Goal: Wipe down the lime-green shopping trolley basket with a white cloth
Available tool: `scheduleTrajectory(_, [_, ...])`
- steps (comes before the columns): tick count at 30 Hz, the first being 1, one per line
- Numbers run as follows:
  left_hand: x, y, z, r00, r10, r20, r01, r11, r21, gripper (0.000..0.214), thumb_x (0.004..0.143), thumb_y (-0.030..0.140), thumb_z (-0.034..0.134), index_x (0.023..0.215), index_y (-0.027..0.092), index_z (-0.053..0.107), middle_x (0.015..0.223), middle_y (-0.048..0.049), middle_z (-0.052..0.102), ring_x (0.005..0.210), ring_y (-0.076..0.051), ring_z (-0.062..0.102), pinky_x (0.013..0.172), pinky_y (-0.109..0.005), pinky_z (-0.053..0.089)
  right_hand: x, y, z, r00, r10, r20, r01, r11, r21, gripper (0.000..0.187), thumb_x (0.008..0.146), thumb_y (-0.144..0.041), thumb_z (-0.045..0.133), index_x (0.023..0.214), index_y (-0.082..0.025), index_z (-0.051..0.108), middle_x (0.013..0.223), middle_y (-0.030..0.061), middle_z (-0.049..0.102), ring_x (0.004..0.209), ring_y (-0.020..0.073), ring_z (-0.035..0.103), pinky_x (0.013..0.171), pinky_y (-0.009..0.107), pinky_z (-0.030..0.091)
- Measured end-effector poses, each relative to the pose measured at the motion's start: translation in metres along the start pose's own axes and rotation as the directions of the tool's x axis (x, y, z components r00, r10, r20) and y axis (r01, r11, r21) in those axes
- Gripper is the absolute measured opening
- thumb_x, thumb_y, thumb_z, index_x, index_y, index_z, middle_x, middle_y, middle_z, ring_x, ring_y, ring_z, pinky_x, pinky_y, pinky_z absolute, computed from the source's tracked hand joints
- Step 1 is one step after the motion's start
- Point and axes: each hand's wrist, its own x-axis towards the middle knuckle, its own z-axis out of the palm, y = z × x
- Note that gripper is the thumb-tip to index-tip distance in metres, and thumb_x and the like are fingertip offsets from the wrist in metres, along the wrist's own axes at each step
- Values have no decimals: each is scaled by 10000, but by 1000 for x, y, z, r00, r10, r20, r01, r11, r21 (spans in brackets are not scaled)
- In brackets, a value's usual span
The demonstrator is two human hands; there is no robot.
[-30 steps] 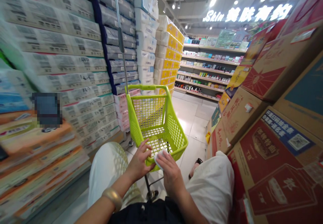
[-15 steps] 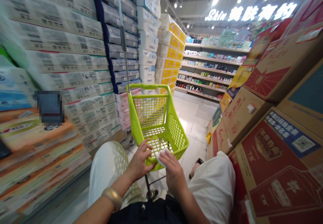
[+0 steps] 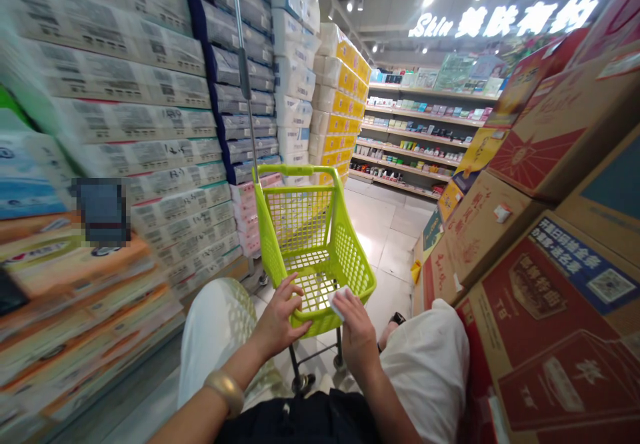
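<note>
A lime-green plastic shopping cart (image 3: 350, 231) with a perforated basket stands right in front of me, between my knees. My left hand (image 3: 281, 315) grips the near left corner of its rim, fingers over the edge and thumb along the front. In my right hand (image 3: 358, 331) is a folded white wipe (image 3: 339, 303), pressed against the near rim toward the right corner. The palm side of that hand is hidden. Nothing lies on the basket's grid floor.
Stacked packs of paper goods (image 3: 140, 124) rise on the left, orange packs (image 3: 90, 297) nearer me. Cardboard cartons (image 3: 540, 297) are piled on the right. A metal pole (image 3: 245, 77) stands at the cart's left. Stocked shelves (image 3: 410, 131) lie beyond the tiled floor (image 3: 365, 224).
My right hand has slid to the right along the near rim with the wipe. My left hand stays on the left corner, and the cart has hardly moved.
</note>
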Motion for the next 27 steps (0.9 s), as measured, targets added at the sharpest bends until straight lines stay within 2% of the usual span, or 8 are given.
scheduleTrajectory(4, [0,0,1,1000,-4,-6,4,1000,4,212,689,210,728,722,210,519,1024,-75,619,1333,-344,435,1084,-556,432,0,17,-6,975,136,-175,-151,986,-70,473,894,-55,377,1248,-202,653,1227,100,693,1301,248,543,1101,533,432])
scheduleTrajectory(9, [1,1,1,1000,9,-23,-9,1000,-8,178,708,221,709,714,212,531,1016,-72,623,1328,-326,443,1084,-530,441,-2,-14,7,993,-83,86,79,996,48,486,887,-56,425,1276,-264,630,1261,53,680,1313,218,531,1079,459,473])
scheduleTrajectory(11, [1,2,0,1000,8,-24,-9,1000,-8,178,711,224,707,713,211,530,1017,-74,623,1325,-328,444,1070,-520,456,-2,-16,7,987,-108,120,102,993,63,496,882,-52,425,1279,-272,626,1263,44,679,1307,211,537,1077,453,475])
scheduleTrajectory(14, [0,2,-1,1000,3,-14,-3,1000,-3,198,696,213,719,725,210,523,1025,-74,620,1329,-340,441,1065,-531,458,-1,3,-2,999,32,-32,-33,999,-25,491,878,-39,395,1246,-241,650,1243,61,689,1291,221,554,1085,484,463])
scheduleTrajectory(17, [0,2,0,1000,2,-13,-2,1000,1,206,689,205,725,728,212,522,1022,-71,621,1336,-338,437,1084,-546,436,-1,18,-9,976,135,-168,-152,984,-91,480,868,-38,390,1225,-202,665,1217,91,700,1288,242,555,1100,519,439])
scheduleTrajectory(19, [1,3,0,1000,1,-14,-1,1000,2,206,684,195,725,723,213,523,1023,-68,622,1336,-333,438,1098,-553,420,-1,13,-7,985,113,-131,-123,990,-74,487,864,-37,394,1235,-207,659,1227,87,695,1301,240,542,1103,512,440])
scheduleTrajectory(24, [2,3,0,1000,4,-24,-4,1000,-3,184,708,217,708,703,211,524,1008,-71,622,1321,-325,446,1072,-524,453,-1,-17,6,986,-110,123,102,992,69,517,870,-43,423,1292,-270,616,1271,48,674,1312,216,532,1086,464,466])
scheduleTrajectory(27, [1,2,0,1000,1,-14,-1,1000,-1,198,701,219,718,717,213,521,1020,-69,617,1323,-335,443,1064,-529,460,0,-8,2,999,-26,43,26,1000,18,520,877,-32,393,1283,-260,624,1263,55,678,1300,219,545,1091,483,456])
